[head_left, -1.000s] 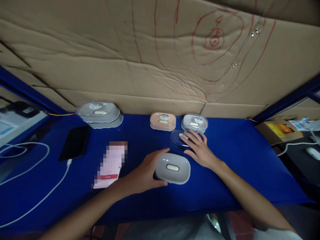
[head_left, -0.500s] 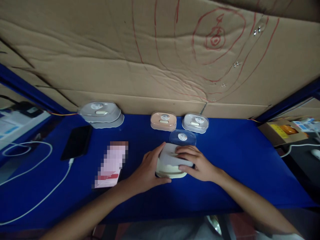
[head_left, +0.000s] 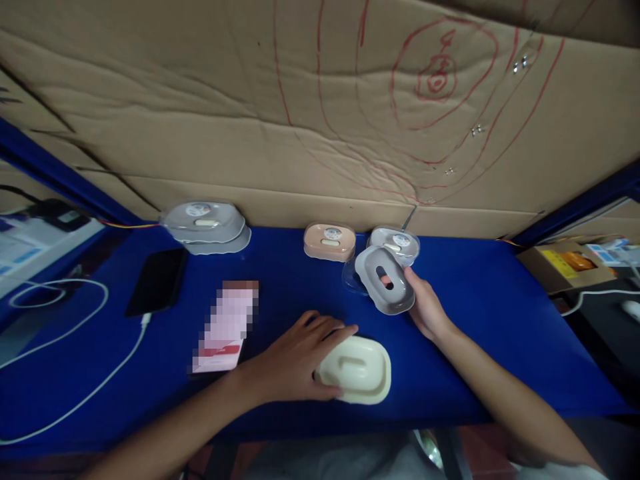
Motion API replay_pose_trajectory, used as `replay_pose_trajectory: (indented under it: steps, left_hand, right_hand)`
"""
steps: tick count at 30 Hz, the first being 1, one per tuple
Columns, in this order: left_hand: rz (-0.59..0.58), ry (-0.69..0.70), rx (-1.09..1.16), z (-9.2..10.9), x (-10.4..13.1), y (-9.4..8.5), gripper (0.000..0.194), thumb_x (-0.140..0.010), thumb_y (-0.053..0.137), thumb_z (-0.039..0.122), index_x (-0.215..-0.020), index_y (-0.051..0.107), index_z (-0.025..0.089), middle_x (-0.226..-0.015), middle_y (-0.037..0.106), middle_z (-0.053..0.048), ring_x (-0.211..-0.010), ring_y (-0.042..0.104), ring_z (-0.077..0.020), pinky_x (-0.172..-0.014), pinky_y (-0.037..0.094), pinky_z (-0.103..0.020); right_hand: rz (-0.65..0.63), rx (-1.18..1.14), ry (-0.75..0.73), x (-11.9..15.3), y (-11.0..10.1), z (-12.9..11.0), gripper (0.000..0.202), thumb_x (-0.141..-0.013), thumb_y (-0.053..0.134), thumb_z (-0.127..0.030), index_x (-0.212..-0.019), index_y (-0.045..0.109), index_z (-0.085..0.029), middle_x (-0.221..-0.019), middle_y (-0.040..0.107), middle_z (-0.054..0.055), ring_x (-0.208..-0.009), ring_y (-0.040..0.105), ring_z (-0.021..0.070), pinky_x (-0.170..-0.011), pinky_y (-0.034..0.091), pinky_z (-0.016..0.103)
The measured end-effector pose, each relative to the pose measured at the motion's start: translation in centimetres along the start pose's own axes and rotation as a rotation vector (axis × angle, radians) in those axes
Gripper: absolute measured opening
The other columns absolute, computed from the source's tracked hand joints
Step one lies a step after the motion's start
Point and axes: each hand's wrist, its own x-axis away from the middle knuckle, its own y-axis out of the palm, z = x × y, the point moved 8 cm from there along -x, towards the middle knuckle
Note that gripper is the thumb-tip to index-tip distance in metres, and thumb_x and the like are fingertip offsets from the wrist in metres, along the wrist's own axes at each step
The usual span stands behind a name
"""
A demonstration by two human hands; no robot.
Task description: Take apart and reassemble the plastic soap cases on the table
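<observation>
While my right grip (head_left: 425, 303) pinches the grey tray (head_left: 399, 284) (already off), my left grip (head_left: 300, 355) clasps the cream base (head_left: 359, 375), the peach box (head_left: 329, 251) still lidded.

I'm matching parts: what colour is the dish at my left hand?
The dish is cream; head view.

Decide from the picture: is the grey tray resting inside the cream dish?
No, the right hand holds the grey tray apart from the cream dish, which the left hand holds.
</observation>
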Motion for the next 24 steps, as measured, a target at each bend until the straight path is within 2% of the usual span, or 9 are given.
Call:
replay_pose_trajectory:
  steps: [2, 5, 8, 10, 12, 14, 16, 20, 24]
  left_hand:
    - [0.012, 0.012, 0.011, 0.4, 0.0, 0.0, 0.088, -0.089, 0.079, 0.049, -0.165, 0.039, 0.028, -0.156, 0.058, -0.019, -0.142, 0.055, -0.0416, -0.123, 0.029, -0.064]
    - [0.009, 0.055, 0.065, 1.2, 0.0, 0.2, 0.091, -0.083, 0.084, 0.057, -0.162, 0.045, 0.031, -0.167, 0.045, -0.019, -0.15, 0.045, -0.0461, -0.125, 0.024, -0.068]
    - [-0.001, -0.023, 0.226, 0.8, 0.0, 0.2, 0.092, -0.076, 0.091, 0.055, -0.156, 0.051, 0.033, -0.162, 0.051, -0.017, -0.149, 0.045, -0.0464, -0.125, 0.02, -0.07]
    - [-0.03, -0.122, 0.554, 0.1, 0.0, 0.0, 0.091, -0.077, 0.087, 0.06, -0.155, 0.051, 0.032, -0.151, 0.062, -0.016, -0.141, 0.055, -0.0426, -0.119, 0.036, -0.063]
    - [-0.138, -0.196, 1.05, -0.1, 0.2, 0.2, 0.092, -0.081, 0.069, 0.082, -0.153, 0.052, 0.027, -0.136, 0.071, -0.017, -0.124, 0.067, -0.0396, -0.099, 0.053, -0.051]
    - [-0.253, -0.228, 1.474, 0.4, 0.3, 0.1, 0.098, -0.083, 0.046, 0.095, -0.147, 0.058, 0.021, -0.123, 0.075, -0.019, -0.106, 0.073, -0.0368, -0.08, 0.056, -0.043]
    - [-0.277, -0.258, 1.651, 0.5, 0.3, -0.1, 0.1, -0.083, 0.04, 0.097, -0.14, 0.062, 0.017, -0.117, 0.076, -0.019, -0.1, 0.074, -0.0351, -0.075, 0.054, -0.04]
    - [0.009, -0.347, 1.284, -1.6, 0.1, -0.2, 0.091, -0.076, 0.082, 0.071, -0.147, 0.045, 0.027, -0.134, 0.064, -0.014, -0.116, 0.069, -0.0344, -0.092, 0.056, -0.045]
    - [0.316, -0.367, 0.857, -3.1, 0.3, -1.2, 0.099, -0.074, 0.095, 0.043, -0.151, 0.034, 0.031, -0.15, 0.051, -0.014, -0.139, 0.054, -0.0362, -0.119, 0.041, -0.057]
  right_hand:
    - [-0.007, -0.001, 0.001, 0.1, 0.2, -0.1, 0.062, -0.085, 0.071, -0.077, -0.1, 0.084, -0.019, -0.102, 0.085, 0.01, -0.103, 0.079, 0.033, -0.101, 0.057, 0.044]
    - [-0.004, -0.015, -0.005, 0.1, 0.2, -0.1, 0.061, -0.084, 0.074, -0.076, -0.104, 0.083, -0.019, -0.1, 0.085, 0.008, -0.101, 0.079, 0.0325, -0.1, 0.058, 0.045]
    - [-0.019, -0.01, -0.009, 0.1, 0.3, -0.1, 0.061, -0.084, 0.074, -0.076, -0.106, 0.083, -0.019, -0.102, 0.085, 0.009, -0.103, 0.079, 0.0335, -0.101, 0.058, 0.046]
    - [-0.036, 0.005, 0.003, 0.0, 0.2, 0.0, 0.061, -0.088, 0.07, -0.076, -0.106, 0.082, -0.019, -0.106, 0.085, 0.01, -0.107, 0.079, 0.0338, -0.102, 0.058, 0.046]
    - [-0.034, -0.003, 0.039, -0.3, -0.1, 0.4, 0.059, -0.091, 0.066, -0.074, -0.112, 0.08, -0.021, -0.113, 0.084, 0.01, -0.111, 0.078, 0.0328, -0.102, 0.059, 0.046]
    - [-0.011, -0.042, 0.086, -0.6, -0.4, 1.0, 0.06, -0.093, 0.064, -0.072, -0.125, 0.076, -0.023, -0.12, 0.082, 0.009, -0.113, 0.078, 0.0314, -0.099, 0.062, 0.046]
    - [0.001, -0.067, 0.111, -0.8, -0.6, 1.3, 0.062, -0.094, 0.063, -0.072, -0.133, 0.072, -0.024, -0.122, 0.082, 0.009, -0.112, 0.078, 0.0311, -0.096, 0.063, 0.047]
    - [-0.116, 0.112, 0.0, 0.1, 0.4, 0.5, 0.065, -0.099, 0.051, -0.075, -0.123, 0.077, -0.021, -0.115, 0.083, 0.011, -0.111, 0.078, 0.033, -0.096, 0.062, 0.048]
    - [-0.392, 0.628, -0.469, 3.2, 3.7, -2.4, 0.048, -0.103, 0.058, -0.061, -0.126, 0.075, -0.023, -0.137, 0.074, 0.011, -0.132, 0.066, 0.0344, -0.116, 0.049, 0.053]
